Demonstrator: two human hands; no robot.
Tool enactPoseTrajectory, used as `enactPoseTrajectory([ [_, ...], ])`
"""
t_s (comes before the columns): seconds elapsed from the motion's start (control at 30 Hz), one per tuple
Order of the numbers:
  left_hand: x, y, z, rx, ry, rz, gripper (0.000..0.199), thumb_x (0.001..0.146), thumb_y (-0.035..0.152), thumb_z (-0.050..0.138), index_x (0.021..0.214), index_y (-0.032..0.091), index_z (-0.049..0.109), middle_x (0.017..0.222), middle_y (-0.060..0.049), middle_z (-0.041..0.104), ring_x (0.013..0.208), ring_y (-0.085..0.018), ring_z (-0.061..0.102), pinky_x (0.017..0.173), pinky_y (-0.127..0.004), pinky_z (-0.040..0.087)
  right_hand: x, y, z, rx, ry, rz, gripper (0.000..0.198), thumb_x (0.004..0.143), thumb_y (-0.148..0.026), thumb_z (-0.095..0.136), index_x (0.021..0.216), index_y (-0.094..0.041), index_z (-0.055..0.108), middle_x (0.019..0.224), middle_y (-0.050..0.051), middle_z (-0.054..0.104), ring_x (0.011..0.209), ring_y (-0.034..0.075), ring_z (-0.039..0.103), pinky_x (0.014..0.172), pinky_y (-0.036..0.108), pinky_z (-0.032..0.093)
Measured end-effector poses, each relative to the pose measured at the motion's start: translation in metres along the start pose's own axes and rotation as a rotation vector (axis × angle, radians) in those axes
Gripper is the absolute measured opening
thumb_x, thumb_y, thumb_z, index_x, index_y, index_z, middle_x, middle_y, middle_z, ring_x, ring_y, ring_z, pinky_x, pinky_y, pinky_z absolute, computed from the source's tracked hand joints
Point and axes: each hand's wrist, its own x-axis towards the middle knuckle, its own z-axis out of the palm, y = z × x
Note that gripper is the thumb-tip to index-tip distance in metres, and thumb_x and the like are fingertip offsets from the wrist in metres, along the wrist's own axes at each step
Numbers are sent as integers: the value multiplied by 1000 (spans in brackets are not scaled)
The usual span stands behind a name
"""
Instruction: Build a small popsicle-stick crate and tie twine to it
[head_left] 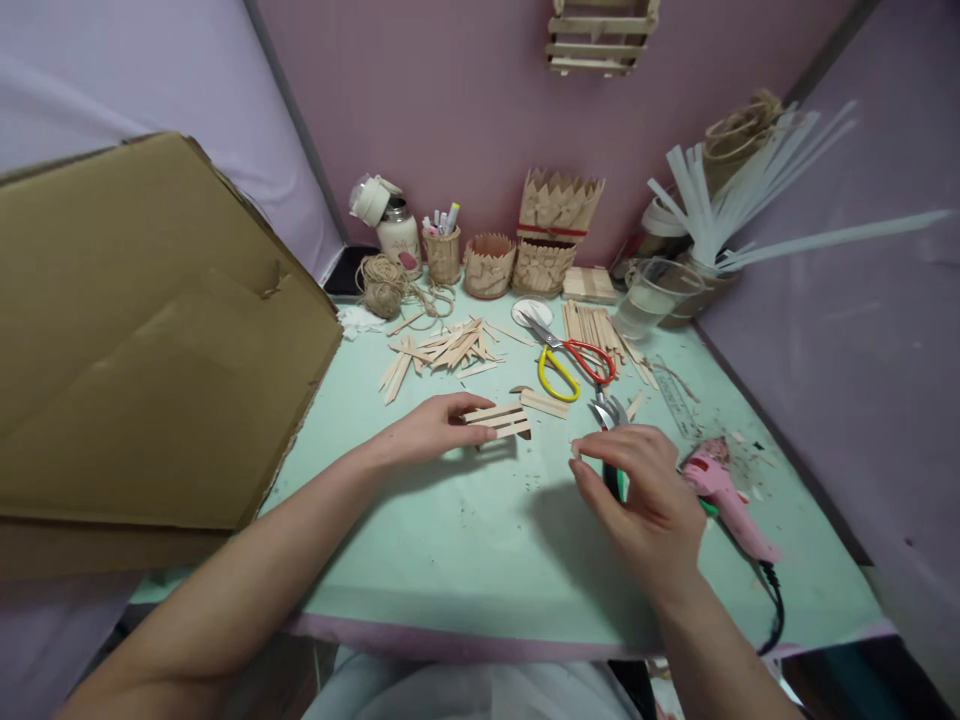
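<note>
My left hand (442,428) grips a small slatted panel of popsicle sticks (506,421), thumb on top, just above the table. To the right, my right hand (637,490) pinches a tiny pale piece (575,450) between thumb and forefinger; its exact kind is too small to tell. Partly hidden behind that hand lie cutting pliers (606,412) with dark handles. Scissors (559,350) with one red and one yellow handle rest beyond both hands. A pink hot glue gun (731,500) lies right of my right hand.
A large cardboard sheet (157,340) stands at left. Loose wooden sticks (457,345) lie mid-table, with twine (384,287) behind. Woven stick baskets (489,265) line the back wall. At right stand a plastic cup of liquid (649,300) and white glue sticks (705,205).
</note>
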Motion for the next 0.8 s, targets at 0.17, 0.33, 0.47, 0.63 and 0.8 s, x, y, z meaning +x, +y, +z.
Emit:
enactPoseTrajectory([
  [0.17,2,6,2,-213,-81,-99,49,81,53,65,111,15,71,93,-8,70,80,-16,61,73,-27,46,27,-1,11,-240,-186,-241,12,87,-17,68,97,-23,67,87,1,74,86,20,57,82,41,32],
  [0.33,2,-5,7,-310,-75,-95,50,79,56,66,104,13,73,84,-6,68,75,-15,60,73,-27,48,30,3,28,-322,-294,-383,15,90,-12,62,98,-23,68,88,-1,75,87,19,55,85,42,28],
  [0.47,2,-13,7,-307,-64,-82,48,81,55,64,100,12,74,76,-6,67,71,-15,59,70,-28,47,28,6,34,-334,-313,-412,16,92,-13,59,102,-23,68,91,0,76,88,20,55,86,43,28],
  [0.63,2,-16,6,-325,-66,-72,50,81,57,62,97,11,73,73,-6,67,67,-14,56,68,-28,48,26,6,37,-348,-322,-433,15,93,-15,59,103,-21,67,92,1,76,88,20,56,86,43,29],
  [0.8,2,-14,7,-333,-75,-73,51,81,58,61,94,11,72,69,-6,65,65,-14,55,65,-27,46,24,5,37,-380,-292,-444,15,93,-15,59,103,-22,67,91,2,76,86,20,57,85,42,29],
])
